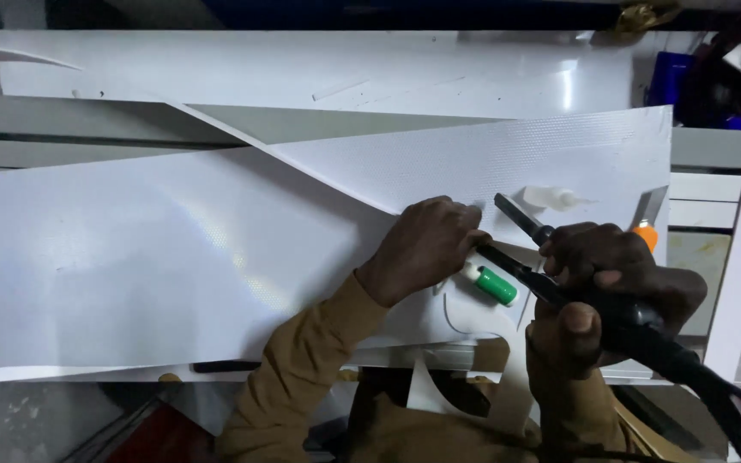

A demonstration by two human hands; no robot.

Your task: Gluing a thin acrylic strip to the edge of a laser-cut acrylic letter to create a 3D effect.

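Nearest the camera, a black corded cutting tool (611, 313) is gripped by the right hand (611, 283), the fingers wrapped tight round its handle and the thumb laid along the near side. Its thick black cable (722, 386) trails off toward the near right corner of the worktop. The slim black tip (516, 219) is angled away and to the left, over the white sheet.

Just beside it, the left hand (426, 244) is pressed knuckles-up on the large white plastic sheet (173, 257), fingers curled but holding nothing, so that the sheet is pinned flat near the folded diagonal edge. Between the two hands a small green-capped bottle (492, 284) lies on the sheet, touching or nearly touching the left hand. Curved white offcuts (473, 321) are seen at the near edge.

Farther off, a small white bottle (551, 198) and an orange-handled utility knife (645, 225) lie toward the right edge.

The cutting or scoring step appears to be in hand, though contact between tip and sheet cannot be made out. The next move calls for steady downward pressure from the left hand and a controlled stroke, with the cable kept free.
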